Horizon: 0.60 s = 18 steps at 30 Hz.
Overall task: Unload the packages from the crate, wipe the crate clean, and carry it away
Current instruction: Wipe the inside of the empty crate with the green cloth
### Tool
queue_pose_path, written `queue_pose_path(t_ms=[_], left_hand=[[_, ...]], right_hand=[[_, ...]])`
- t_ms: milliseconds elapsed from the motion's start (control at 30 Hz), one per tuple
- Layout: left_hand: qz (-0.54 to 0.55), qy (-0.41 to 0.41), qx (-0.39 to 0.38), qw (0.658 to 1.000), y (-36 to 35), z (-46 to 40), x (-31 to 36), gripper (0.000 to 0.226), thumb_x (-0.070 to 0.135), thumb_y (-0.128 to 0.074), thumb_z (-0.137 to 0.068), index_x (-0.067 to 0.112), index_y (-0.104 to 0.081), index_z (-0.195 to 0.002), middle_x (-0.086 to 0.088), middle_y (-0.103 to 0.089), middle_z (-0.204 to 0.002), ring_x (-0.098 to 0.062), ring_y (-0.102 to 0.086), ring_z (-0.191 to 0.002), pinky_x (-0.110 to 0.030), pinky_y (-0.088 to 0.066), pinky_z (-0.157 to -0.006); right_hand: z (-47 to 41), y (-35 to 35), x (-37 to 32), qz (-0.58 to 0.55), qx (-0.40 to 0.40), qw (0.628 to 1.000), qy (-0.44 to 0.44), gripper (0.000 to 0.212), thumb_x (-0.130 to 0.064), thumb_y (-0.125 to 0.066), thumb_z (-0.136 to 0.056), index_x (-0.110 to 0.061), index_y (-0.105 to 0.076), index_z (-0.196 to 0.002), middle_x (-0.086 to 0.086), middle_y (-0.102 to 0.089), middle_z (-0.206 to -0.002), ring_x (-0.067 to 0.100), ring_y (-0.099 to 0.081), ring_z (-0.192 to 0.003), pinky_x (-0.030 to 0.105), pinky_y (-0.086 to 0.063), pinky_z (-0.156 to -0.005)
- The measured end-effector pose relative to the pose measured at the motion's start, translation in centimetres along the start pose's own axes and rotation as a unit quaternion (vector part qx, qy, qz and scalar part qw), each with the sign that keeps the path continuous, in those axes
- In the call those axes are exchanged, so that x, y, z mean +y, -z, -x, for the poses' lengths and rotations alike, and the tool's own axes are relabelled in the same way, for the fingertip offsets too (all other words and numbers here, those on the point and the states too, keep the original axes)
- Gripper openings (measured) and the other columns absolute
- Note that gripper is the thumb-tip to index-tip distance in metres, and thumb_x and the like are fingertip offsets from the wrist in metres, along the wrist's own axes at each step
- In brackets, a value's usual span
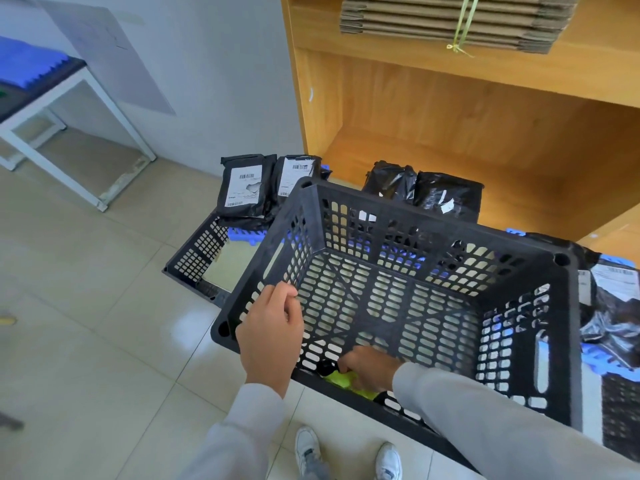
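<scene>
The left hand [270, 327] gripped the near-left rim of the empty black perforated plastic crate [519, 268], held tilted above the floor. Inside, the right hand [369, 367] pressed a yellow-green cloth [341, 378] against the near wall; firm overlapping strokes would serve best. Its fingers were hidden, grip unclear. Black plastic-wrapped packages [246, 188] lay beyond.

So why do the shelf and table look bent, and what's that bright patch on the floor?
Head view: the wide-angle lens bows straight edges, so the wooden shelf and white table lean outward. The bright patch is glare on the glossy floor tiles, left of the black crate. The left hand looks sharp; the frame edges smear slightly.
</scene>
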<state>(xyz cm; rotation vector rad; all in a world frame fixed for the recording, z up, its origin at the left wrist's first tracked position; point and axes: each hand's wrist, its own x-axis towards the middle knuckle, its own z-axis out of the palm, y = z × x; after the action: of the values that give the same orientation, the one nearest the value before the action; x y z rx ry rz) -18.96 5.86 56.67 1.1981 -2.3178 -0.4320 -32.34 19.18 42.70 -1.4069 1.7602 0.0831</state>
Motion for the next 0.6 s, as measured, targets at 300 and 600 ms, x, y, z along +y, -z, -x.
queue_pose_path(t_ms=[300, 600], left_hand=[[0.002, -0.010, 0.002, 1.000, -0.1, 0.1, -0.1, 0.018, 0.010, -0.059, -0.098, 0.023, -0.063, -0.087, 0.008, -0.046, -0.067, -0.017, -0.048, -0.053, -0.039, -0.050, -0.043], [-0.005, -0.024, -0.010, 1.000, -0.1, 0.2, 0.0, 0.014, 0.015, -0.061, -0.095, 0.025, -0.064, -0.087, 0.008, -0.056, -0.071, -0.015, -0.052, -0.053, -0.034, -0.050, -0.047]], right_hand=[[1.4, 0.7, 0.4, -0.030, -0.010, 0.999, 0.008, 0.037, -0.020, -0.068, -0.093, -0.020, -0.057, -0.128, 0.011, -0.056, -0.128, 0.031, -0.052, -0.119, 0.039, -0.045, -0.089], [9.2, 3.7, -0.5, -0.066, 0.080, 0.992, 0.072, 0.031, -0.025, -0.065, -0.095, -0.020, -0.059, -0.125, 0.003, -0.063, -0.121, 0.024, -0.052, -0.116, 0.030, -0.040, -0.092]])
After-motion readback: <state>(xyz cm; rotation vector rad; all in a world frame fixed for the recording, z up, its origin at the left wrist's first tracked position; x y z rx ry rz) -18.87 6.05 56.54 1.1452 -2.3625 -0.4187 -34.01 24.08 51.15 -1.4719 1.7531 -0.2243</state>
